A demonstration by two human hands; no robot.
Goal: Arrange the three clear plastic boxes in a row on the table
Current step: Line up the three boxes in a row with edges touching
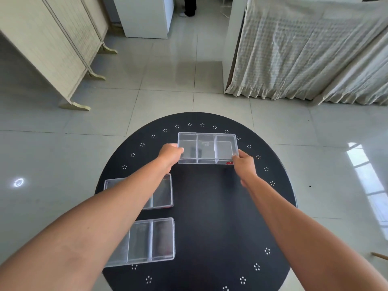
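Three clear plastic boxes with inner dividers are on or over a round black table [210,206]. The far box [207,149] is held at both ends: my left hand [169,155] grips its left end and my right hand [244,164] grips its near right corner. Whether it rests on the table or hovers just above it, I cannot tell. A second box [162,193] lies at the middle left, partly hidden under my left forearm. The third box [151,241] lies at the near left, its left end covered by my left arm.
The table's rim carries small white dot clusters. Beyond it is a glossy tiled floor. A folding screen [52,49] stands at the left, a cloth-draped piece of furniture [304,55] at the right, and a white cabinet [147,17] at the back. A person's legs show far back.
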